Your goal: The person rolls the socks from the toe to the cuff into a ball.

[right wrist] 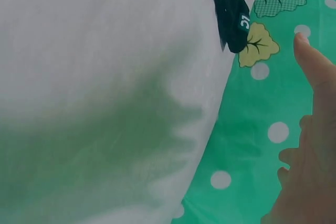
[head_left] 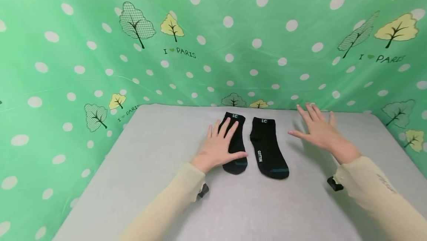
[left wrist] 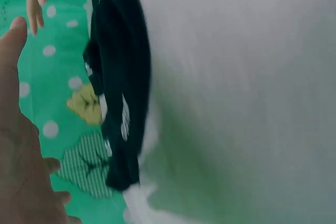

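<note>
Socks (head_left: 236, 144): two black, soft, limp, side by side on the desk (head_left: 160, 181). My left hand (head_left: 218, 146) lies flat on one; my right hand (head_left: 317, 129) hovers spread at three o'clock. Pinch a cuff.

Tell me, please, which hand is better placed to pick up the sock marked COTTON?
Probably the right hand: it hovers open, free, just right of the COTTON sock. The left hand lies flat on the other sock, so it would have to cross over.
</note>
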`<state>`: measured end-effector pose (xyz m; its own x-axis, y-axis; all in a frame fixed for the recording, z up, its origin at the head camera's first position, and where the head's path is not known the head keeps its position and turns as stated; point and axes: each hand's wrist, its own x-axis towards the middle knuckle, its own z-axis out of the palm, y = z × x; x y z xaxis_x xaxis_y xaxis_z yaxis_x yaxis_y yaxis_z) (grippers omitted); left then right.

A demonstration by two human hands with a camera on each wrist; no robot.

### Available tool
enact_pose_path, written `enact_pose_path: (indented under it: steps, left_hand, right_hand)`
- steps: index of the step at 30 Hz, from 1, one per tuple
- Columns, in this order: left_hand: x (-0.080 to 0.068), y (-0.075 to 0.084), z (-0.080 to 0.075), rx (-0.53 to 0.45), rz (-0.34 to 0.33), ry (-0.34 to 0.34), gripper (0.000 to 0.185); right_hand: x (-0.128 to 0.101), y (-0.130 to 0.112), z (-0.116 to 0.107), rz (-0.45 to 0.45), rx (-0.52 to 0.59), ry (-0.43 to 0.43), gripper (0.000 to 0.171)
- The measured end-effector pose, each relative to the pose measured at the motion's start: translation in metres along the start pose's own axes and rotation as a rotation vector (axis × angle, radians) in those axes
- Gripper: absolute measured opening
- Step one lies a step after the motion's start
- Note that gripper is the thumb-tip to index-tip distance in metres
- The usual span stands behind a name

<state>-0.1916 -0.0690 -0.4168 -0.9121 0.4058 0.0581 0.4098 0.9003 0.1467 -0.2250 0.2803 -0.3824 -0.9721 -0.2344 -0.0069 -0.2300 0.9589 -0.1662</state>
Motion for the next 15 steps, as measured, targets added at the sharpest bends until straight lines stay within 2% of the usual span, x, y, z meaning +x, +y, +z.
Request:
enact_pose_path:
  steps: [6,10,15]
  left_hand:
    - [0.002,0.027,0.007,-0.043,0.061,-0.009,0.111]
    - [0.002,0.044,0.012,-0.157,0.062,-0.027,0.113]
    - [-0.002,0.062,0.018,-0.341,0.034,-0.042,0.115]
  right_hand:
    - [0.01,-0.008,0.004,-0.028,0.005,-0.006,0.106]
    - [0.018,-0.014,0.009,-0.042,0.012,-0.003,0.104]
    - [0.028,-0.024,0.016,-0.057,0.038,-0.039,0.101]
